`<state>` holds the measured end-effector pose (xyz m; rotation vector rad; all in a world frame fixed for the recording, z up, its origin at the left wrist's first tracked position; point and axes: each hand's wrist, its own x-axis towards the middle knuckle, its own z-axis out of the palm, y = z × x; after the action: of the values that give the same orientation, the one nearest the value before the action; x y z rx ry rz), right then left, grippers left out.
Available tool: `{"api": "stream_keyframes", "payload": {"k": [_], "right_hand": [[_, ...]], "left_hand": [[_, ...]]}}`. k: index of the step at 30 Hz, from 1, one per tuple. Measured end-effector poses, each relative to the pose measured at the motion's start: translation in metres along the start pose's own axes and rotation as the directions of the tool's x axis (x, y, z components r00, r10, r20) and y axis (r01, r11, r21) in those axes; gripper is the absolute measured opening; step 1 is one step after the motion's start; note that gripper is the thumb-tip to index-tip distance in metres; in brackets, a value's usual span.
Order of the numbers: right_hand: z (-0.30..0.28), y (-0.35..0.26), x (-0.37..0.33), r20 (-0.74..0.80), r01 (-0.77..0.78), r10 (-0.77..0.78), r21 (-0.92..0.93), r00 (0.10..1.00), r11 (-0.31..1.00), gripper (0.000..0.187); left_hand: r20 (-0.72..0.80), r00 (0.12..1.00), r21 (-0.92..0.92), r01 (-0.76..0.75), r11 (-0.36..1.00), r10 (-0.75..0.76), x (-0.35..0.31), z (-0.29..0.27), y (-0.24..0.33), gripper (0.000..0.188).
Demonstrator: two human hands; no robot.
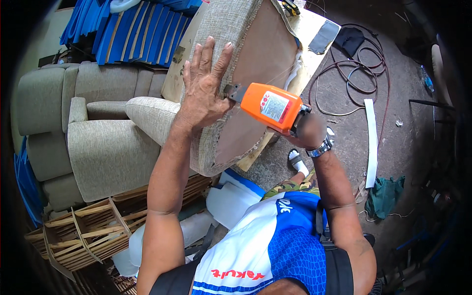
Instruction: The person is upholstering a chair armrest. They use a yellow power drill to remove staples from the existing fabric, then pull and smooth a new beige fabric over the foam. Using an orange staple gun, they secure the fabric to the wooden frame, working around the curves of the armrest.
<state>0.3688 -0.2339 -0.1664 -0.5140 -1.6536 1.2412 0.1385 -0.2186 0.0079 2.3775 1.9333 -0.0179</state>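
Observation:
An upholstered piece in beige-grey woven fabric (209, 152) lies on a worktable (174, 73), its flat brown underside (260, 49) facing up. My left hand (202, 93) rests on the fabric border, fingers spread and stretched out, the thumb near the tool's nose. In my right hand (309, 132) is an orange staple gun (269, 105), gripped at its rear end. Its dark metal nose meets the fabric edge along the underside, right beside my left hand. Blur hides part of my right hand's fingers.
Beige sofa parts (113, 152) stand at the left, with a slatted wooden frame (83, 233) below. Blue foam-like strips (137, 32) are stacked behind. On the floor at right lie a coiled hose (361, 69), a white strip (371, 147) and a green cloth bag (385, 196).

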Motion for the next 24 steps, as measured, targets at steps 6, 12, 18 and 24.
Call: {"api": "stream_keyframes", "payload": {"k": [6, 12, 18, 24], "right_hand": [[-0.008, -0.029, 0.008, -0.02, -0.244, 0.243, -0.038, 0.97, 0.969, 0.042], [-0.023, -0.024, 0.018, 0.012, -0.476, 0.476, 0.056, 0.879, 0.878, 0.021], [-0.041, -0.026, 0.04, 0.058, -0.449, 0.451, -0.035, 0.891, 0.893, 0.016], [-0.047, -0.026, 0.042, 0.107, -0.45, 0.457, -0.083, 0.883, 0.889, 0.019]], "left_hand": [[0.162, 0.969, -0.774, 0.007, 0.633, 0.187, 0.001, -0.047, -0.056, 0.079], [-0.058, 0.858, -0.866, 0.211, 0.453, -0.51, -0.001, -0.013, -0.118, 0.041], [-0.045, 0.856, -0.691, 0.345, 0.635, -0.514, 0.011, 0.04, -0.128, 0.042], [-0.261, 0.891, -0.473, 0.218, 0.853, -0.372, -0.01, 0.017, -0.08, 0.05]]}}
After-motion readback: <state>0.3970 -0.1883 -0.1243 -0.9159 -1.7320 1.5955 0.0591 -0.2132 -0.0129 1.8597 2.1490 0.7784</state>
